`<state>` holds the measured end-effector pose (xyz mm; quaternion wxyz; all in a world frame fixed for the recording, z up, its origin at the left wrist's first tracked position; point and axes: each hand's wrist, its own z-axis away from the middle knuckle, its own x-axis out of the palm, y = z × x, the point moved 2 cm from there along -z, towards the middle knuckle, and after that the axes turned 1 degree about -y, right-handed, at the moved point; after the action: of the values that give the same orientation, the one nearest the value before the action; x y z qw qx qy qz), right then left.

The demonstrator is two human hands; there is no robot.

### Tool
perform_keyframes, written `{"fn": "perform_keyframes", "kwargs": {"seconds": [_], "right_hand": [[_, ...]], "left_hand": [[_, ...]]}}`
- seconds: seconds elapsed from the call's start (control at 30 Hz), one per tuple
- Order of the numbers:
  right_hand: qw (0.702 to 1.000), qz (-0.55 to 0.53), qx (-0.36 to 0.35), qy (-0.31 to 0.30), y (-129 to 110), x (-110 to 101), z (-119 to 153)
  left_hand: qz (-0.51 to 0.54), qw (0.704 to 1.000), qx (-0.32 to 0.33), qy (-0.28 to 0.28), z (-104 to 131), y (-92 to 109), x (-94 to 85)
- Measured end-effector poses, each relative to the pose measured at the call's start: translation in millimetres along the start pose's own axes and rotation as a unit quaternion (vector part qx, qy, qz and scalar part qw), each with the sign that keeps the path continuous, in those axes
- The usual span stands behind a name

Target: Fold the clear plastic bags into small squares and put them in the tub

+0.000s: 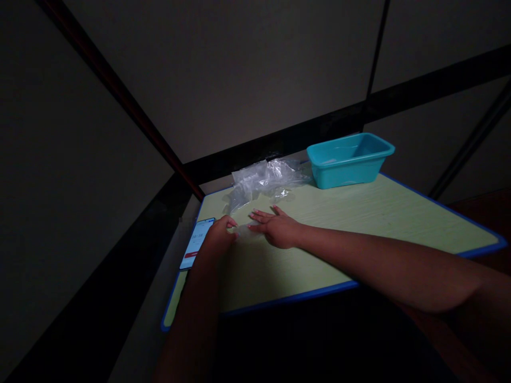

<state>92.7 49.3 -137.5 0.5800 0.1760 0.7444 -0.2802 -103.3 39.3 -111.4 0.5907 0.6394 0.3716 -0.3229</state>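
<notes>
A small clear plastic piece point(245, 231) lies on the table between my two hands. My left hand point(224, 231) pinches its left end between thumb and fingers. Over its right side rests my right hand point(275, 227), palm down with the fingers spread. Just beyond the hands is a heap of crumpled clear plastic bags point(263, 181). A turquoise plastic basin point(347, 170) stands to the right of the heap, with something small and pale inside.
The pale yellow-green table point(391, 213) has a blue edge. A phone point(196, 244) with a lit screen lies at its left edge, beside my left forearm. A panelled wall rises behind the table and to the left.
</notes>
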Motion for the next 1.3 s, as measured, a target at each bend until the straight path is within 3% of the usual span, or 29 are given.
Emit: {"fn": "perform_keyframes", "kwargs": {"seconds": [0.3,0.37,0.43,0.53,0.7,0.93,1.13,1.3], "right_hand": [[0.999,0.023,0.013,-0.027,-6,-7,1],[0.999,0.027,0.012,-0.027,-6,-7,1],[0.999,0.032,0.009,-0.025,-6,-7,1],[0.999,0.037,0.007,-0.027,-5,-5,-1],[0.999,0.039,0.007,-0.027,-4,-3,-3],[0.999,0.041,0.004,-0.027,-5,-3,-3],[0.999,0.038,0.001,-0.017,-5,-4,-2],[0.999,0.046,-0.001,-0.018,-5,-3,-2]], "left_hand": [[-0.105,0.992,0.043,0.049,12,14,-10.7],[-0.123,0.987,0.104,0.023,26,22,-4.4],[-0.152,0.977,0.141,-0.054,44,26,6.9],[-0.196,0.965,0.122,-0.123,68,24,20.4],[-0.239,0.959,0.066,-0.137,84,18,22.8],[-0.239,0.962,0.064,-0.117,67,31,15.8],[-0.233,0.963,0.061,-0.117,40,42,31.3],[-0.238,0.963,0.035,-0.121,40,38,40.6]]}}
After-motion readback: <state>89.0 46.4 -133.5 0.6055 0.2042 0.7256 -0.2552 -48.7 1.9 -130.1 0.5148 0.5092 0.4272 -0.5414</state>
